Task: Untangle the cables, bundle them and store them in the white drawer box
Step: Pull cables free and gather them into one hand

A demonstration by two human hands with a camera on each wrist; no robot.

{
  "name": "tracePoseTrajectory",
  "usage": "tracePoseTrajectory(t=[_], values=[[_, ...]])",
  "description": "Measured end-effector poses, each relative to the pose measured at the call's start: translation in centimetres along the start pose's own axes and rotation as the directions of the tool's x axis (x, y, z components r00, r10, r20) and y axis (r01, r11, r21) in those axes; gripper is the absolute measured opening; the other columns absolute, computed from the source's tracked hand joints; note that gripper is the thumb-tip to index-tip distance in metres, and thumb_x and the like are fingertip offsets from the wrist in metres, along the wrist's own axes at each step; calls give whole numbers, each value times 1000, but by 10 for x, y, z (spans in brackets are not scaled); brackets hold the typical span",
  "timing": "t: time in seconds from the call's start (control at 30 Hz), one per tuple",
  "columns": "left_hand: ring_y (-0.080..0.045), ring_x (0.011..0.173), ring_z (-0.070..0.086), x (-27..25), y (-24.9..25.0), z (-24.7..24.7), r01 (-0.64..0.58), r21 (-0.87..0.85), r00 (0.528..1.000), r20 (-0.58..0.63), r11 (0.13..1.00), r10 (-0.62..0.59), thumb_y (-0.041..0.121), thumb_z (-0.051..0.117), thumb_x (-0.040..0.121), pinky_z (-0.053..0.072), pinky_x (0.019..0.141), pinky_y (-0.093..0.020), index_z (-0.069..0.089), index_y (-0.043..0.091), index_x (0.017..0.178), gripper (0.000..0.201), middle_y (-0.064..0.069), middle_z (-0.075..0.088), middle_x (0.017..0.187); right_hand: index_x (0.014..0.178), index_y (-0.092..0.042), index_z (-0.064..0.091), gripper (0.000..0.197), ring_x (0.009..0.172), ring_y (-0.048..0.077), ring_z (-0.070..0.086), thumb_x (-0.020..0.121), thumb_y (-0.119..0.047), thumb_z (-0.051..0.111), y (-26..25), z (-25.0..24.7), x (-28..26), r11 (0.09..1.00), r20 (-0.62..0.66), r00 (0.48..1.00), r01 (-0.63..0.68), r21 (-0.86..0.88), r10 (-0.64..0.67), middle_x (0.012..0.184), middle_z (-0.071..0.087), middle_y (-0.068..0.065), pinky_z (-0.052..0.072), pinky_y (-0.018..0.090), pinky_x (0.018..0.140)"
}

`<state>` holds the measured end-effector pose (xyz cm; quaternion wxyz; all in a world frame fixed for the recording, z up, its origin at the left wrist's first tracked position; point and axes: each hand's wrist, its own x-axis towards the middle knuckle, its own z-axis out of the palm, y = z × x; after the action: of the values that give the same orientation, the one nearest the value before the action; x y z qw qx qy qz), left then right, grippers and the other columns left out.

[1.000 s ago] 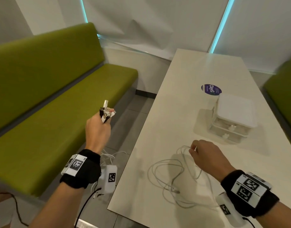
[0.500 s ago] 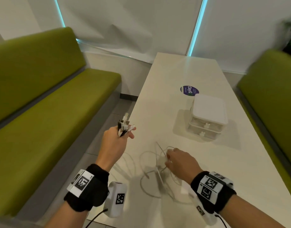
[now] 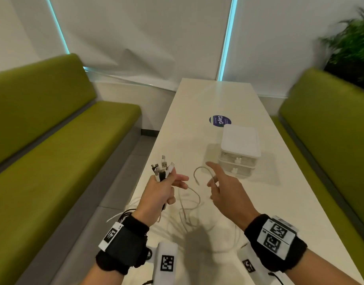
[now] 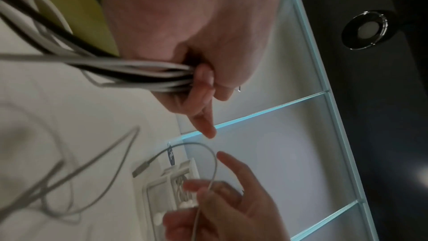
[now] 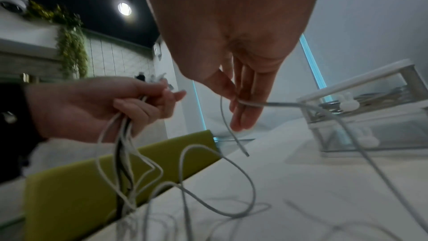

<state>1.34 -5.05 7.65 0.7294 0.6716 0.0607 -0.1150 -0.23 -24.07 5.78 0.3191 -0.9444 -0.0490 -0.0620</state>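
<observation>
Head view: two raised hands sorting thin white and black charging cables (image 3: 185,204) above a long white table (image 3: 199,103).
Left hand (image 3: 158,194) clenches plug ends upright; right hand (image 3: 226,190), fingers extended, pinches one loose cable near the white two-drawer plastic box (image 3: 238,149).

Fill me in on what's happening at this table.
A person is sorting cables. The left hand grips a bunch of white and black cable ends, plugs up. The right hand holds one thin white cable between its fingers. Loose loops lie on the white table; the white drawer box stands closed.
</observation>
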Motion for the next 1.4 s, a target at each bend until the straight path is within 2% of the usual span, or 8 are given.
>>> tracePoseTrajectory(t=[0.17,0.33,0.5,0.7,0.93,1.1,1.2,1.4], values=[[-10,43,26,-5,0,18,86,-11,992,96,996,-84,43,41,102,37,48,-21,71,1,98,52,-13,76,92,135,-35,47,48,71,7,67,98,-6,47,-18,-4,-21,956,-94,986,159,248,-140,108,63,-14,56,26,71],[-7,43,27,-3,7,24,48,-120,996,77,992,-39,42,42,101,33,43,-17,68,7,109,44,-9,75,99,133,-41,54,52,72,3,62,97,-3,47,-11,3,-38,923,15,948,307,232,-319,102,64,-17,48,12,69],[-6,44,25,2,11,22,-13,-237,1000,2,971,14,42,47,99,28,41,-18,59,10,88,36,4,48,64,127,-35,64,55,78,-11,53,91,4,47,10,4,-41,926,13,937,342,162,-348,91,58,-20,39,7,75],[-9,52,23,-2,0,22,-86,-279,995,21,956,96,50,46,88,31,46,-19,64,-2,108,58,5,47,70,120,-31,69,53,76,-3,54,89,3,42,7,-2,-34,926,-18,953,298,233,-302,79,55,-19,35,7,70],[-10,49,42,-3,-3,18,-205,196,979,30,959,204,39,55,97,37,62,-28,68,14,87,30,11,42,49,118,-30,70,52,75,2,54,86,-4,39,2,-5,-34,942,23,961,266,207,-276,75,53,-21,40,14,70],[-16,58,41,1,-10,18,-263,279,956,-54,924,288,30,51,100,35,60,-27,66,17,80,29,8,46,58,125,-31,63,39,70,-7,53,96,-11,46,2,-9,-34,966,65,970,227,120,-236,77,56,-23,36,8,70],[-22,62,52,0,-4,11,-286,130,956,-29,949,292,26,46,102,43,69,-29,63,11,83,30,5,39,50,109,-29,66,20,59,2,51,100,-36,49,2,-11,-31,979,154,967,200,23,-201,67,59,-9,40,21,64],[-9,38,35,3,20,-29,-315,-367,949,-91,876,303,31,47,98,49,50,-22,57,14,83,25,6,31,46,56,-12,36,65,47,18,34,95,-64,37,16,-12,-26,989,224,968,134,-68,-115,48,39,1,33,34,54]])
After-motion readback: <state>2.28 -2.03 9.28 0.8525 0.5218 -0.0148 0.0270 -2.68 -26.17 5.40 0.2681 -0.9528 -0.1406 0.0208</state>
